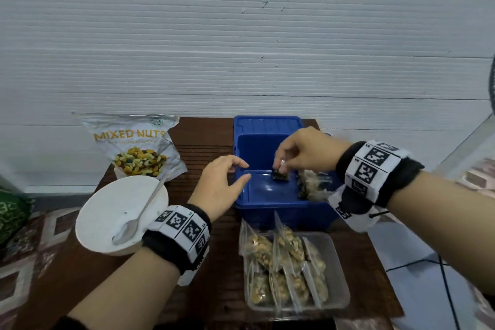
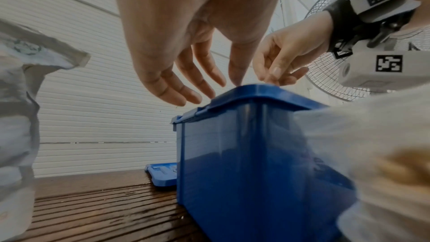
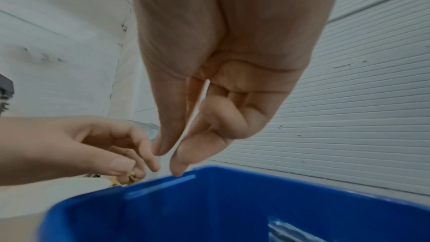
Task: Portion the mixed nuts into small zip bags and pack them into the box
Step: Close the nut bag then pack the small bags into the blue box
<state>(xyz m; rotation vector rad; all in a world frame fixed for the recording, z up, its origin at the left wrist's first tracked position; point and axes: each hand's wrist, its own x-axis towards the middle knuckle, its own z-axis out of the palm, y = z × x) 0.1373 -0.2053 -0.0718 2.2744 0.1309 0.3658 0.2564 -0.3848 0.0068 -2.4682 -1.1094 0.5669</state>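
Right hand [image 1: 302,153] pinches a small bag [image 1: 280,175] over the blue box [image 1: 270,203], near its back wall; left hand [image 1: 219,185] hovers relaxed, empty, at the left rim. Released upright, the bag may topple and waste space.

A black strap [image 1: 348,161] faced with white blocks printed in black square markers is worn on each bare forearm, and a white camera housing [image 2: 372,69] with a marker is hung under the right wrist.
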